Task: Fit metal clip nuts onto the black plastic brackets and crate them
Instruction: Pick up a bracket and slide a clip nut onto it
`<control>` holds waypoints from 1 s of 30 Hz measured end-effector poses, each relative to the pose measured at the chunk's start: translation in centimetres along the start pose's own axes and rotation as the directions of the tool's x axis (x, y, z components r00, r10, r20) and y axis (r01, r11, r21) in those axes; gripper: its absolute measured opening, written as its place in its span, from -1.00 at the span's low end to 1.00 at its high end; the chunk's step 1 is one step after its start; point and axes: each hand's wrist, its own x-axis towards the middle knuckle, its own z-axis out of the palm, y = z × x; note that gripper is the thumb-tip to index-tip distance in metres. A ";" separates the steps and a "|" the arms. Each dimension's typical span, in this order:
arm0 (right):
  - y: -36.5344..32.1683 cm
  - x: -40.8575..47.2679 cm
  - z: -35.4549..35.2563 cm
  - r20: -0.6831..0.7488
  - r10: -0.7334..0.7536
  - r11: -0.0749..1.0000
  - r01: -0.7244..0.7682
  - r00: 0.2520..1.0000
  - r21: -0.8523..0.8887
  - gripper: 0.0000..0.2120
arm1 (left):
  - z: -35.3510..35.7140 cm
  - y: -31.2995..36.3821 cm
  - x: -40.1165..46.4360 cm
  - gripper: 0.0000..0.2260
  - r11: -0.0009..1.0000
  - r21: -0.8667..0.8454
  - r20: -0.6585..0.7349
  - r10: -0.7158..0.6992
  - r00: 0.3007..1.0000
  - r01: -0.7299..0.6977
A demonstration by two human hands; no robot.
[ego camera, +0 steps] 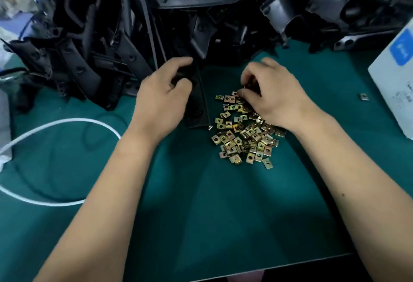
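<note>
Everything here is placed relative to the pile of clip nuts (244, 129), the brassy little squares heaped on the green desk (223, 203).

Way off to the left of the pile, a white cable (67, 122) loops across the desk, with a thin black cable (89, 129) curling just inside that loop. Behind and left of the pile sits a huge jumble of black plastic brackets (93, 42) that spreads all along the back of the desk.

The left forearm comes up from the bottom edge at a slant, and the left hand (159, 100) sits just left of the pile, back of the hand facing up. Its fingers (178, 63) are curled over the top of one long black bracket (197, 103), thumb on the near side, so it's gripping that piece. The bracket runs down toward the person, and its lower end lands right beside the pile's left edge.

The right forearm angles in from the lower right. The right hand (273, 94) rests on the far side of the pile, wrist over the nuts, fingers (247, 96) bent down tight and narrow into the top of the heap. They look like they're pinching one nut, but the hand hides most of it.

Well to the right of the pile there's one stray clip nut (364, 96) lying alone, and just past it a white box with a blue label (393, 80).
</note>
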 end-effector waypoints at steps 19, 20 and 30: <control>-0.5 -0.8 0.0 0.107 0.135 0.428 -0.156 0.985 0.890 -0.71 | -0.2 -1.2 0.9 -0.59 0.065 -0.873 0.480 -0.059 0.875 0.483; -0.5 -0.8 -0.1 0.116 0.133 0.426 -0.163 0.984 0.890 -0.69 | -0.4 -1.5 1.0 -0.58 0.183 -0.867 0.460 -0.066 0.886 0.464; -0.8 -1.0 0.1 0.099 0.205 0.428 -0.181 0.974 0.885 -0.77 | -2.7 -3.0 1.3 -0.37 0.873 -0.456 0.421 0.039 0.906 0.174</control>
